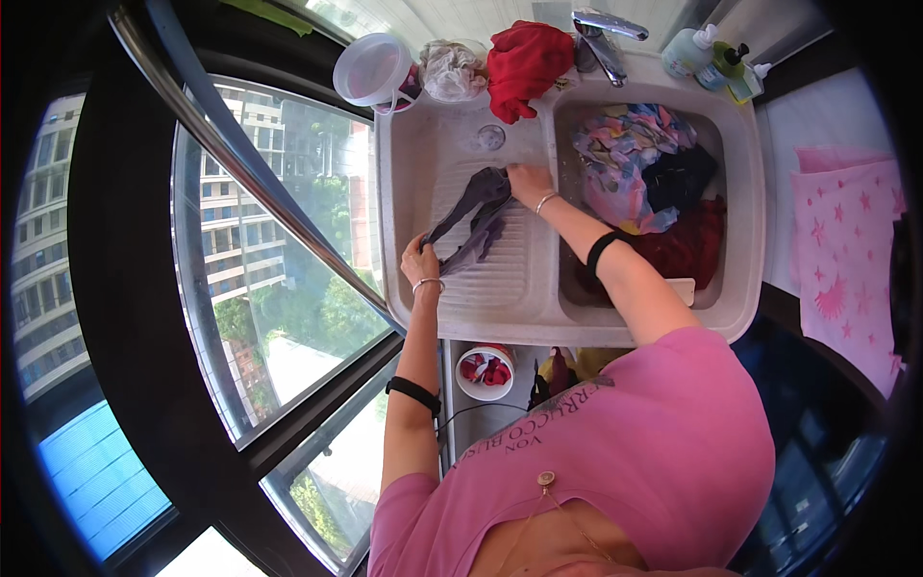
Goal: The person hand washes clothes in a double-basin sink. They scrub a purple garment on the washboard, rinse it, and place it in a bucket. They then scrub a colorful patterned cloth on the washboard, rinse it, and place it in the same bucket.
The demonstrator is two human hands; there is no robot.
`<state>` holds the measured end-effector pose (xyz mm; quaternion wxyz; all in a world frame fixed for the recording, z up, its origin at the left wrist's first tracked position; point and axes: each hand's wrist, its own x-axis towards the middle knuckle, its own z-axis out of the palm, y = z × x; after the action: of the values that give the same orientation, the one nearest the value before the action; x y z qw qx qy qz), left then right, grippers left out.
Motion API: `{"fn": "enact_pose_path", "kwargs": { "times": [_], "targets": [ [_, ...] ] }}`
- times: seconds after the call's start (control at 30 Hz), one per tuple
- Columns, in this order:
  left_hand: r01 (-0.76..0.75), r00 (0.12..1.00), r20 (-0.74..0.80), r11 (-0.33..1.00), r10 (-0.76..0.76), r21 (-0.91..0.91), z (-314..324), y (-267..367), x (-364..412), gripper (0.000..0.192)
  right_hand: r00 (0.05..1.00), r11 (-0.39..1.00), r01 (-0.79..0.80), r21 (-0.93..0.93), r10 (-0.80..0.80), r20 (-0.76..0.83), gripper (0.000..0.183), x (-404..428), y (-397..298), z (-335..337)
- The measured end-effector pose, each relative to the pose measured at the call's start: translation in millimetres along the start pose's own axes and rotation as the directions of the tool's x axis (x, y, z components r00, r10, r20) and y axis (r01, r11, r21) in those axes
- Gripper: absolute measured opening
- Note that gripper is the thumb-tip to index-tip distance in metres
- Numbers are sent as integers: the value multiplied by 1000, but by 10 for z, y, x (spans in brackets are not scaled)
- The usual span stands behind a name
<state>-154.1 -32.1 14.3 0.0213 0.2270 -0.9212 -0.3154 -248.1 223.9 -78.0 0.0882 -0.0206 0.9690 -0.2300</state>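
Note:
Stretched between my two hands is a dark grey piece of clothing (484, 193), held over the ribbed washboard (505, 274) of the laundry sink (461, 321). My left hand (418, 261) pinches its near-left end close to the sink's left wall. At the far end, my right hand (530, 185) grips the cloth beside the divider between washboard and basin. In the right basin lie a multicoloured patterned cloth (620, 159), a dark navy cloth (680, 178) and a dark red cloth (670, 249), apparently in water. A pale bar (680, 291) rests near the basin's front edge, partly behind my right arm.
Along the back rim stand a clear plastic tub (371, 68), a whitish cloth bundle (453, 70), a red cloth (530, 61), a chrome faucet (609, 43) and several pump bottles (689, 52). A white bucket (485, 373) holding cloths is below the sink. A metal rail (252, 184) crosses the window at left.

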Motion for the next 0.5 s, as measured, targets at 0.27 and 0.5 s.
{"fn": "enact_pose_path", "kwargs": {
  "times": [0.27,0.5],
  "targets": [
    [326,928,118,618,-353,-716,-259,-108,226,28,998,873,-27,488,-8,70,7,-184,282,-1367],
    [128,940,-106,624,-325,-771,-590,961,406,27,791,796,403,451,-55,-609,9,-961,-182,-2124]
  ]
}}
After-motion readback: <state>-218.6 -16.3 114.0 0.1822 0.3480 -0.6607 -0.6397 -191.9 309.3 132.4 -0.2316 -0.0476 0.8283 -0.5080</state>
